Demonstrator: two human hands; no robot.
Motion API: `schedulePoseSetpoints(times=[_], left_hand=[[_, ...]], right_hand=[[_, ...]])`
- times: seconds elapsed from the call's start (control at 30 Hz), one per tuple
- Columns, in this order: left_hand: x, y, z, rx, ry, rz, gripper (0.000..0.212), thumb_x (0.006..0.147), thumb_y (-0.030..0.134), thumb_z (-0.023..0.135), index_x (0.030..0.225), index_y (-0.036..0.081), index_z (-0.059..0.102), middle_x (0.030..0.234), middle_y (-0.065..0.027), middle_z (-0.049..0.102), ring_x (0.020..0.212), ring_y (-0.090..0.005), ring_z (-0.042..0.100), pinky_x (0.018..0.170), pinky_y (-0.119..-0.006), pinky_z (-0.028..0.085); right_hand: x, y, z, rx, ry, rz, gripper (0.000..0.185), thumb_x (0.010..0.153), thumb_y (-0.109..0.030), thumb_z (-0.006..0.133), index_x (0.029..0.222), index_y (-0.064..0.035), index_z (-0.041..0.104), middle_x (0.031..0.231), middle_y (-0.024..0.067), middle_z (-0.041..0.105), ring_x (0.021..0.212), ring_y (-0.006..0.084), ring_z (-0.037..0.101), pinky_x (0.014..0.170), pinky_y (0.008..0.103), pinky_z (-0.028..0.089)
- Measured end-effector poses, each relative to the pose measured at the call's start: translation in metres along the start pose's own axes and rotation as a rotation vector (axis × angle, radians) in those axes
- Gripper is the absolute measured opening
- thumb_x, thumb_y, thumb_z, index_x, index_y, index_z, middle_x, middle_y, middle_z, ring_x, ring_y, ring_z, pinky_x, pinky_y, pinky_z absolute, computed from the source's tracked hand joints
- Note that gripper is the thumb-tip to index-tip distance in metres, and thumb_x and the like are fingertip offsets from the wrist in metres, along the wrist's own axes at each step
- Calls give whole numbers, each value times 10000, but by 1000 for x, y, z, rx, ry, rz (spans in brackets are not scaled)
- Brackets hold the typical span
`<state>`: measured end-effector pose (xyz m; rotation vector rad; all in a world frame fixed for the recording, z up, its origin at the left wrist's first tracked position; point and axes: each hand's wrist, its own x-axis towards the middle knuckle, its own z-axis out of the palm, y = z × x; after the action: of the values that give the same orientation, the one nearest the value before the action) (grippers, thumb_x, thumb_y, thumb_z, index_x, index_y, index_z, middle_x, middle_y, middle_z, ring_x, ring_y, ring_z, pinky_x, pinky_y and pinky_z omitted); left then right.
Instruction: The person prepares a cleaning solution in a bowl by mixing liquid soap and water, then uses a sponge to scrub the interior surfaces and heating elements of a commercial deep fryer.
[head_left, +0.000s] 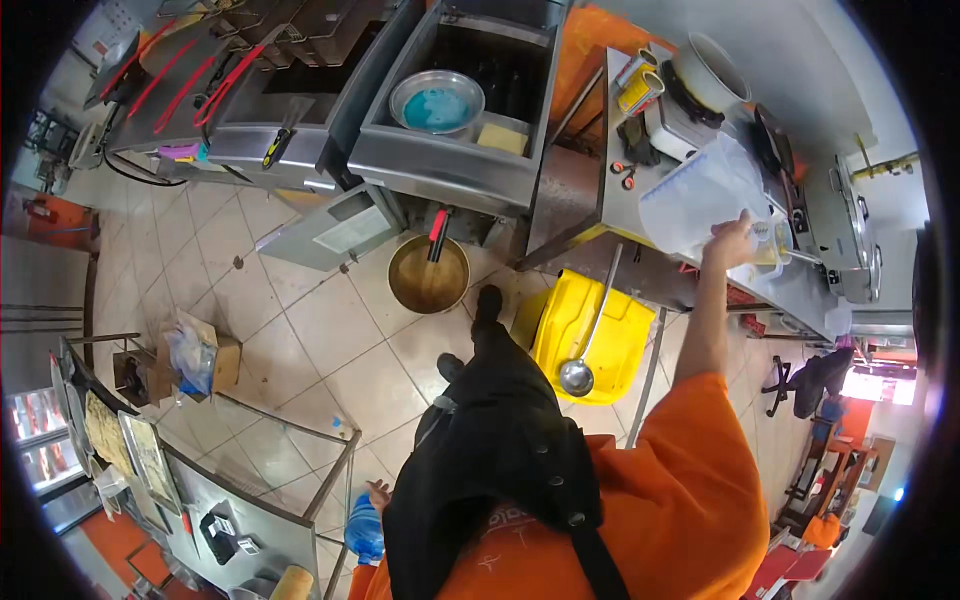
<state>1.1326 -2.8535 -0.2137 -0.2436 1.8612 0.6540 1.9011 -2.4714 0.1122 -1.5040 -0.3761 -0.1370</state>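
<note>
My right hand (729, 241) reaches out over the steel side table and is closed on a large translucent plastic measuring jug (694, 196). The jug looks tilted. Just past my fingers sits a smaller clear container (772, 244), partly covered by the hand. Low by my left side, my left hand (379, 495) shows with its fingers apart and nothing in them. A blue water bottle (364, 531) appears right beside that hand, partly behind my sleeve.
A yellow plastic bin (600, 330) with a long steel ladle (577, 375) across it stands by my legs. On the floor sits a deep pot (429, 285). A cabinet door (337, 229) hangs open below the fryer. A metal bowl of blue liquid (437, 105) rests in the fryer.
</note>
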Motion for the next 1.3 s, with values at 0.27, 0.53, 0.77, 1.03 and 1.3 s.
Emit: schedulePoseSetpoints(times=[0.27, 0.53, 0.77, 1.03, 1.3], left_hand=[[108, -17, -61, 68, -444, 353, 674, 897, 597, 339, 1321, 73, 368, 1260, -111, 448, 979, -318, 519, 662, -468, 457], [-18, 150, 103, 361, -269, 411, 650, 897, 592, 344, 1287, 78, 424, 1246, -158, 481, 978, -317, 546, 711, -434, 434], [-16, 166, 142, 489, -333, 474, 654, 912, 581, 310, 1280, 52, 423, 1244, -200, 485, 989, -352, 562, 741, -480, 466], [9, 148, 115, 584, -239, 316, 662, 920, 569, 273, 1277, 32, 420, 1269, -225, 463, 955, -373, 572, 704, -458, 478], [33, 105, 66, 308, -237, 312, 596, 912, 549, 349, 1225, 55, 464, 1182, -164, 528, 798, -279, 582, 623, -421, 475]], right_hand=[[-6, 59, 12, -106, -139, 182, 473, 861, -438, 546, 722, 9, 615, 644, 53, 552, 608, 127, 479, 610, 264, 376], [-67, 93, -117, 15, -91, 272, 485, 917, -438, 480, 1151, -16, 521, 1009, 60, 575, 851, 146, 517, 750, 283, 427], [-244, 151, -255, -718, -403, 1019, 337, 807, -289, 567, 1105, -137, 530, 899, 85, 556, 738, 227, 537, 540, 381, 424], [-277, 180, -351, -888, -421, 1242, 523, 815, -305, 566, 1264, -65, 445, 1065, 155, 558, 923, 345, 565, 695, 466, 469], [-257, 185, -295, -902, -548, 1116, 490, 831, -325, 553, 1249, -87, 460, 1137, 126, 534, 899, 304, 572, 674, 470, 468]])
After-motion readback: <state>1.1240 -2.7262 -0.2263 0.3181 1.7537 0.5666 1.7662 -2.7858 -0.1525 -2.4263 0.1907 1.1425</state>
